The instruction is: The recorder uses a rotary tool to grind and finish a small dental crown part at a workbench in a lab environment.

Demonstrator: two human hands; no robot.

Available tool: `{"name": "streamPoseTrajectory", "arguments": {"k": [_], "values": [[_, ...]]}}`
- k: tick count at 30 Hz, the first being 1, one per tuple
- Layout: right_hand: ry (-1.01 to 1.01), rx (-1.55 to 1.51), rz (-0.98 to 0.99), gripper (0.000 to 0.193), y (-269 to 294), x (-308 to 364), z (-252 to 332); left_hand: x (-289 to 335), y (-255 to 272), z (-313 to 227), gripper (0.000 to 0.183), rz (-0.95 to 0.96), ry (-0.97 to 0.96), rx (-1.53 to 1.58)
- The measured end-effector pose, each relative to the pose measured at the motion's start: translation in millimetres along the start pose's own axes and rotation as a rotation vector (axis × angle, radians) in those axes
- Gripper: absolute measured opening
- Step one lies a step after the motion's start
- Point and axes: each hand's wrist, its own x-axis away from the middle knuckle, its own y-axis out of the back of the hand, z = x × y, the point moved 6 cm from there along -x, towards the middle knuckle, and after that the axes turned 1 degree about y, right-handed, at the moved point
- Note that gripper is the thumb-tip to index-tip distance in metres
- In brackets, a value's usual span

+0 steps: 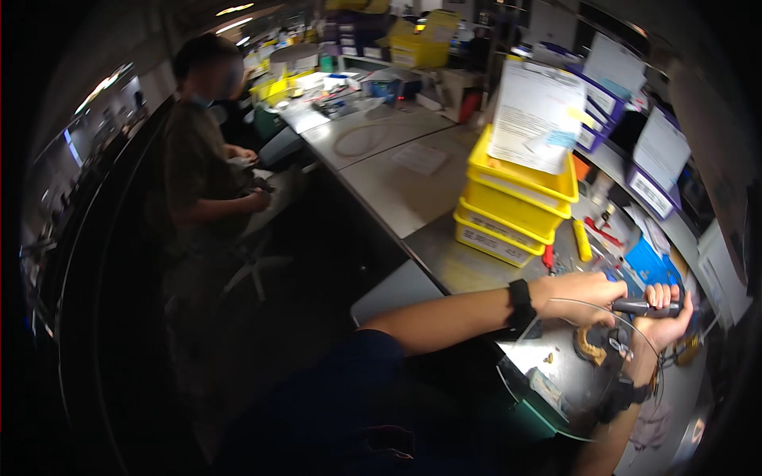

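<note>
Down at about 4 o'clock, the right hand (665, 317) has its fingers (656, 296) wrapped tight around a dark stick-like tool (635, 306), and it lies flat, maybe so it stays steady. The left hand (583, 295) comes in from 9 o'clock and its fingers are closed on the near end of the same tool, so both hands hold it together. Just under them, on the grey tabletop (468, 266), sits a small brown ring-shaped part (589, 344). A clear round shield (556, 373) curves in front of the hands, likely to keep bits away from the person. Each wrist wears a dark band (520, 304). A bit farther, at 1 o'clock, yellow bins (512, 208) are stacked to save room, with a sheet of paper (536, 115) leaning in the top one. Far off at 10 o'clock, another person (208, 159) stands working.
</note>
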Motion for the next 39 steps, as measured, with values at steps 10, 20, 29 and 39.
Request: {"name": "streamPoseTrajectory", "arguments": {"k": [10,20,29,39], "values": [[-0.331,-0.033,0.468,0.029,-64,18,-53,6,-4,20,0.028,-0.010,0.298,0.187],[-0.217,0.717,0.245,0.028,11,14,-48,-4,-2,30,0.030,-0.287,0.063,0.396],[-0.148,0.949,-0.366,0.040,23,40,65,30,41,27,0.025,-0.472,0.101,0.214],[-0.151,1.702,-0.473,0.043,71,130,100,205,43,21,0.042,-0.382,0.430,0.471]]}}
